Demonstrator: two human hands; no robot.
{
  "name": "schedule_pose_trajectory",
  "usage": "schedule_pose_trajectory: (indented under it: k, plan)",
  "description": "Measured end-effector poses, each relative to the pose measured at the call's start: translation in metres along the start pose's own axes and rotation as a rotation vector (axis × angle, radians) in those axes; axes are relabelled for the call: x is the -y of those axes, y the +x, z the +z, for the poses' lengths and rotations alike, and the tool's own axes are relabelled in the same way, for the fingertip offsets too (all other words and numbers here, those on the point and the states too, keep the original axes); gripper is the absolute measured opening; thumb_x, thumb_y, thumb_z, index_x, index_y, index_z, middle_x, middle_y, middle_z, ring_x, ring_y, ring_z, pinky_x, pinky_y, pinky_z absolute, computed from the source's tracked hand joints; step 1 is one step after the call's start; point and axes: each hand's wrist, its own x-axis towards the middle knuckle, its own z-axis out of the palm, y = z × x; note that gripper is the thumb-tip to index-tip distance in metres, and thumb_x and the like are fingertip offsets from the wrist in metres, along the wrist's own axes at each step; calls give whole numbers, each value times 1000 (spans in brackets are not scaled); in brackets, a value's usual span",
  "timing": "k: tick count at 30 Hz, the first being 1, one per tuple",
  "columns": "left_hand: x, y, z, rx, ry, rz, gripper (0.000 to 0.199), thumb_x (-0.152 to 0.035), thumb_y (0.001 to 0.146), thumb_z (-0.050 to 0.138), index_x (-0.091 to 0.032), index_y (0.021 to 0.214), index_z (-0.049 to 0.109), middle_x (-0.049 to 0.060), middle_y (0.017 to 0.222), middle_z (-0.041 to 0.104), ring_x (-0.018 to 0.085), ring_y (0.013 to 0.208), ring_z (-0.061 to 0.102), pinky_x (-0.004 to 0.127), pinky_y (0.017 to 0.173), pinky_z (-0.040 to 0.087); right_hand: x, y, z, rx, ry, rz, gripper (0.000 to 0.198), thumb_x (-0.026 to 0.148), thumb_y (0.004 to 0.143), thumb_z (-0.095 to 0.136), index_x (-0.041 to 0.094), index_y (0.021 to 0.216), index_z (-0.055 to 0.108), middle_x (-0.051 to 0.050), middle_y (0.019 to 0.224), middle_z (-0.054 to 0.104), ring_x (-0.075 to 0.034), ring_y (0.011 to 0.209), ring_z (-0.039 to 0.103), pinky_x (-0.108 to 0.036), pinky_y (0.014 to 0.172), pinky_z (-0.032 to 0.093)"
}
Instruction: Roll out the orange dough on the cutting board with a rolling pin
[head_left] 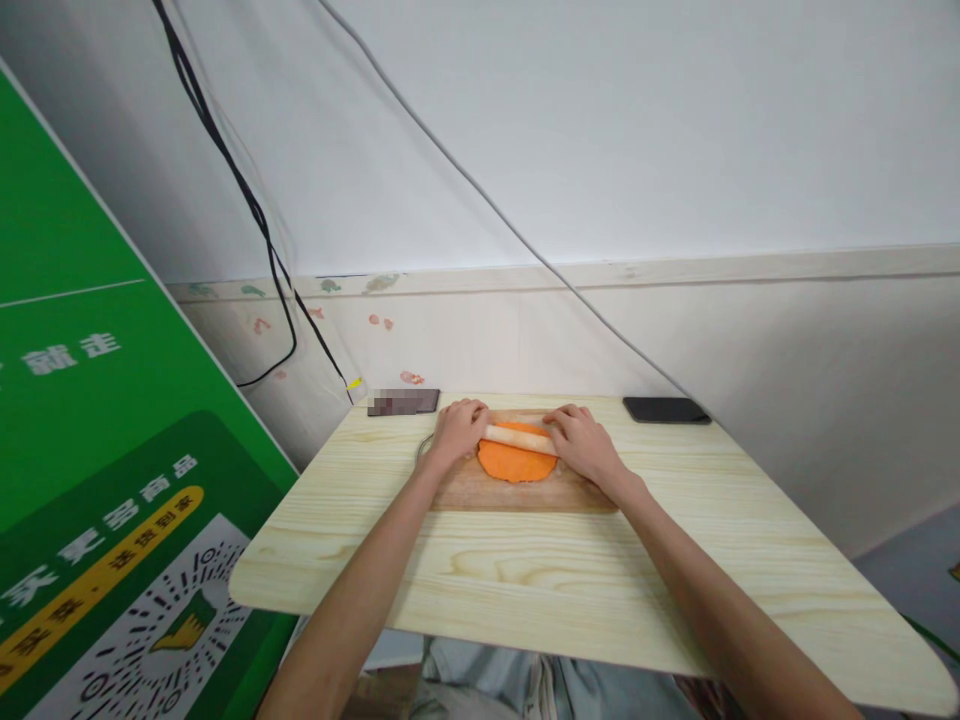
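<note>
A pale wooden rolling pin (pixel 519 438) lies across a flat, rounded sheet of orange dough (pixel 517 466). The dough rests on a wooden cutting board (pixel 487 497) in the middle of the table. My left hand (pixel 459 432) is closed over the pin's left end, and my right hand (pixel 583 440) over its right end. Both ends of the pin are hidden under my fingers. Part of a metal ring (pixel 421 450) shows at the board's left edge, beside my left wrist.
The light wood-grain table (pixel 517 580) stands against a white wall. A dark phone (pixel 667 410) lies at the back right, and a dark flat device (pixel 405 402) at the back left. Cables (pixel 259 215) hang down the wall; a green printed panel (pixel 112 400) stands at left.
</note>
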Motion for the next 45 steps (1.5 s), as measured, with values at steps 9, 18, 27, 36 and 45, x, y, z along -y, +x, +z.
schedule_pose_trajectory:
  k: [9, 18, 27, 36, 45]
  plan:
    - [0, 0, 0, -7, -12, 7, 31, -26, 107, 53, -23, 108, 84, 8, 119, 84, 23, 115, 74, 33, 106, 51, -3, 4, 2, -57, 4, -5, 37, 26, 109, 47, 17, 122, 80, -13, 134, 75, -26, 130, 61, -34, 112, 46]
    - [-1, 0, -3, 1, -3, 7, 32, -26, 106, 53, -23, 107, 84, 8, 120, 84, 23, 116, 74, 33, 108, 52, 1, 2, -1, -36, -16, -2, 38, 28, 111, 46, 17, 124, 80, -14, 136, 74, -26, 128, 61, -34, 111, 45]
    - [2, 1, -3, 18, 1, -8, 35, -28, 108, 49, -22, 112, 84, 9, 124, 83, 24, 120, 73, 34, 110, 51, 0, 3, 3, -40, 2, -1, 39, 29, 110, 46, 17, 125, 80, -14, 135, 75, -28, 128, 60, -37, 113, 46]
    - [2, 1, -2, 18, -8, -8, 34, -27, 107, 51, -22, 112, 84, 8, 124, 83, 24, 120, 72, 34, 110, 51, 1, 2, 2, -33, -2, 7, 38, 28, 110, 47, 17, 125, 80, -14, 136, 74, -29, 129, 60, -36, 113, 46]
    - [1, 1, -1, 18, 6, -8, 35, -28, 109, 49, -22, 112, 84, 9, 123, 83, 24, 120, 73, 34, 109, 51, -1, 4, 3, -45, -7, -18, 38, 29, 111, 48, 17, 125, 81, -14, 135, 75, -28, 128, 61, -36, 111, 47]
